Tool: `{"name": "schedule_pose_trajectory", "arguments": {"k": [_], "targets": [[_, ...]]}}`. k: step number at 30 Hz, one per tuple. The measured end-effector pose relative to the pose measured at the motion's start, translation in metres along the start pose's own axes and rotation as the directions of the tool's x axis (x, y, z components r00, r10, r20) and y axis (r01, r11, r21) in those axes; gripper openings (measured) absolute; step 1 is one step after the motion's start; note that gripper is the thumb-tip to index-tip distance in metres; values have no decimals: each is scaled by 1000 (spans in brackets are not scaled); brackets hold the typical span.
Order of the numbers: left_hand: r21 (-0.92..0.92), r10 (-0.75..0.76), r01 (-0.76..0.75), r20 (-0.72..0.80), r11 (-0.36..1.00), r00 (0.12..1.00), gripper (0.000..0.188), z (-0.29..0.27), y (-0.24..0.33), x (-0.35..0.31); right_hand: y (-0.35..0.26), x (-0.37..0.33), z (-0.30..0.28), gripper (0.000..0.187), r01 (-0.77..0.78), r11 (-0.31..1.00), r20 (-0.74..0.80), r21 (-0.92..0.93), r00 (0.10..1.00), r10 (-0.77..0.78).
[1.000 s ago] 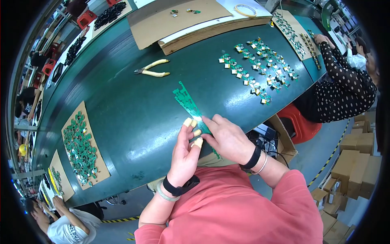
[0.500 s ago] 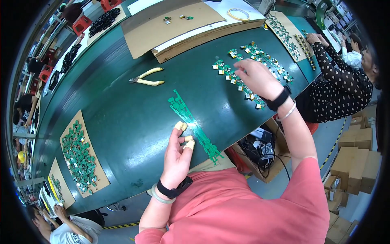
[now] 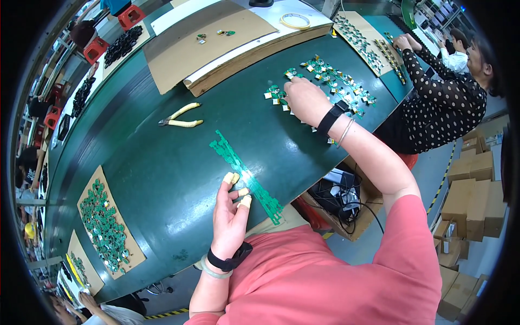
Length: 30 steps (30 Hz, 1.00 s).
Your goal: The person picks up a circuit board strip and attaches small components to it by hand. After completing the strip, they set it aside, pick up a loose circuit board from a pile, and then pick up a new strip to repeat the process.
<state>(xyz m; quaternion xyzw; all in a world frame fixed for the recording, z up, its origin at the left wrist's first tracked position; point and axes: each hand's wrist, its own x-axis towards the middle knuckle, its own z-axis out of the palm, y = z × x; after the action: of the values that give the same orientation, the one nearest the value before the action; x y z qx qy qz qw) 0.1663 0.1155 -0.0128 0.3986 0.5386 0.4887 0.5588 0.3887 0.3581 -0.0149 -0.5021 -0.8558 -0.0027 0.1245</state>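
My left hand point(image 3: 230, 208) hovers above the table's near side, its fingers curved and apart, with pale finger cots on several tips and nothing visible between them. Right beside it lies a bundle of thin green circuit-board scrap strips point(image 3: 259, 194), slanting toward my lap. My right hand point(image 3: 307, 102) reaches down over rows of small green circuit boards with white and yellow parts point(image 3: 338, 81), at the left side of the group. The hand hides its own fingertips, so any grip there is not visible. Cutting pliers with yellow handles point(image 3: 184, 116) lie farther off, jaws to the left.
Green boards point(image 3: 105, 227) are heaped on cardboard at the left. A wood-edged raised board point(image 3: 254, 57) at the far side carries brown cardboard and a tape roll point(image 3: 295, 21). Beneath the table's edge is a box of cables point(image 3: 338, 203). A co-worker point(image 3: 444, 103) sits at the right.
My right hand has come down toward the left end of the board rows, and its fingers have gone out of sight. My left hand keeps its place beside the strips. The whole view has shifted slightly.
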Motion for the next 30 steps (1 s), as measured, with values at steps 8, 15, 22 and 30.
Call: {"name": "schedule_pose_trajectory", "arguments": {"k": [8,15,22,30], "targets": [[-27,-2,3,26,1000,1000,64,-2,-5,2,8,11,-29,17,-282,845,239,455,952,189],[-127,-48,50,26,991,999,53,-34,15,1,-57,-14,-115,19,-340,336,354,878,935,19],[-229,7,-25,-79,973,997,39,-70,51,12,-142,-47,-91,22,-496,-211,424,842,851,-309],[-273,144,-168,-106,947,984,33,-68,44,12,-200,-55,-34,25,-419,-55,395,906,886,-241]]}}
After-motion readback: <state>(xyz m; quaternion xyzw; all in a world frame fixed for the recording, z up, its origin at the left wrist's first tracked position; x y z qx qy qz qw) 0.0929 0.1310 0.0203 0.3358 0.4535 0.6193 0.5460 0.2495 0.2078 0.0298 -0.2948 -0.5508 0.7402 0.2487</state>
